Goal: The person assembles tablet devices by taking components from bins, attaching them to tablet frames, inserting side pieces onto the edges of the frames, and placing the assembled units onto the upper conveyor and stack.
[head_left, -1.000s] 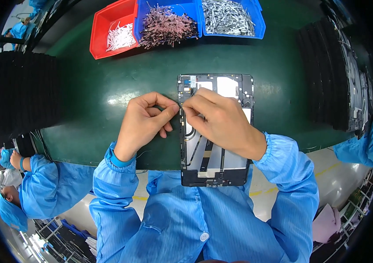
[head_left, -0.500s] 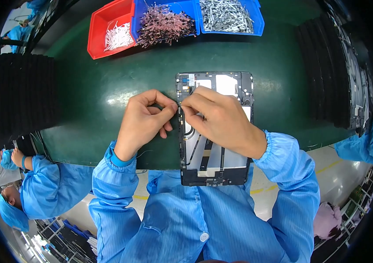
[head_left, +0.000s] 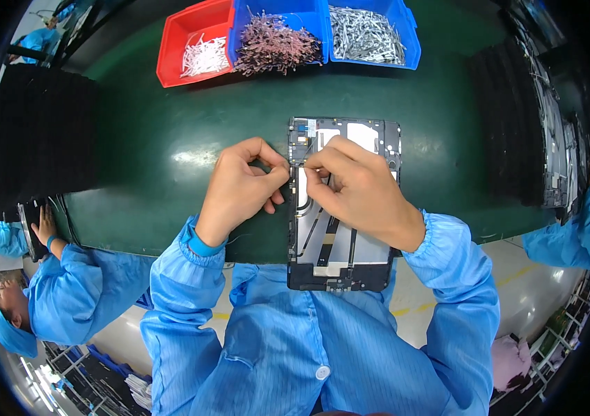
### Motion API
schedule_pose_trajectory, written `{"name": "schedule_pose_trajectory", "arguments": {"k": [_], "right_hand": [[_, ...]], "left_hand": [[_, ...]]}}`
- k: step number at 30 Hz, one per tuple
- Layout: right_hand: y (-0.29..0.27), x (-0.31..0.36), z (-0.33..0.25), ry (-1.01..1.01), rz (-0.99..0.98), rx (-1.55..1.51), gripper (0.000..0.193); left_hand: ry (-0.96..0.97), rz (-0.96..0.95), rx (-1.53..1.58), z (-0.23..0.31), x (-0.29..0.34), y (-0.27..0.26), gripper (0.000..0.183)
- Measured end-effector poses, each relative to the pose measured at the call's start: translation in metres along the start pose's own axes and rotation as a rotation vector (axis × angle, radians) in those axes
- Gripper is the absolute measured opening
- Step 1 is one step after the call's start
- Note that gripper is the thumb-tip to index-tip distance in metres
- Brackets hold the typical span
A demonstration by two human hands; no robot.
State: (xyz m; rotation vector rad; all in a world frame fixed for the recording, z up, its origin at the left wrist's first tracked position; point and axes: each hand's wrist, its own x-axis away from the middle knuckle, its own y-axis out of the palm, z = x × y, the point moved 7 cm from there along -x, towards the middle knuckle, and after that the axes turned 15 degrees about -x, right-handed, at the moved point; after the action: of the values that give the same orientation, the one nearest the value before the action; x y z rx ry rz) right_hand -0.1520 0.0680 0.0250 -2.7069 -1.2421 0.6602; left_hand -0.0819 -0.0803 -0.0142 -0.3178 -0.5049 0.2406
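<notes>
An opened tablet (head_left: 340, 275), its inner boards, dark flex strips and silvery plates exposed, lies in front of me with its lower end past the table's near edge. My left hand (head_left: 239, 191) is closed in a pinch at the tablet's upper left edge. Over the upper left part of the device, my right hand (head_left: 368, 191) pinches with thumb and forefinger, a short way from the left fingertips. Whatever sits between the fingers of either hand is too small to make out. Part of the tablet's middle is hidden under the right hand.
At the back stand a red bin (head_left: 170, 59) of white strips and a blue bin (head_left: 314, 12) of reddish wired parts. Another blue bin (head_left: 411, 52) holds silvery pieces. Dark stacks (head_left: 38, 132) flank the green table (head_left: 170, 125). A co-worker's hand (head_left: 47, 225) is at left.
The right fingertips have drawn slightly right, away from the tablet's left edge. My left hand stays at that edge. The whole view has shifted a little. The co-worker's hand has moved onto a dark panel.
</notes>
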Motion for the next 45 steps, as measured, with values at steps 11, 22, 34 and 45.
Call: {"name": "schedule_pose_trajectory", "arguments": {"k": [11,22,34,45], "right_hand": [[-0.009,-0.002,0.002,0.113,-0.05,0.145,0.01],[-0.1,-0.08,-0.006,0.03,0.218,0.346,0.01],[-0.127,-0.094,0.016,0.042,0.218,1.083,0.011],[-0.07,-0.034,-0.008,0.328,0.158,-0.148,0.009]], "left_hand": [[0.04,-0.094,-0.102,0.011,-0.008,0.001,0.014],[0.05,-0.12,-0.151,0.004,-0.009,-0.001,0.016],[0.114,-0.066,-0.049,0.005,-0.007,-0.003,0.019],[0.286,0.027,0.389,0.024,0.004,0.004,0.024]]}}
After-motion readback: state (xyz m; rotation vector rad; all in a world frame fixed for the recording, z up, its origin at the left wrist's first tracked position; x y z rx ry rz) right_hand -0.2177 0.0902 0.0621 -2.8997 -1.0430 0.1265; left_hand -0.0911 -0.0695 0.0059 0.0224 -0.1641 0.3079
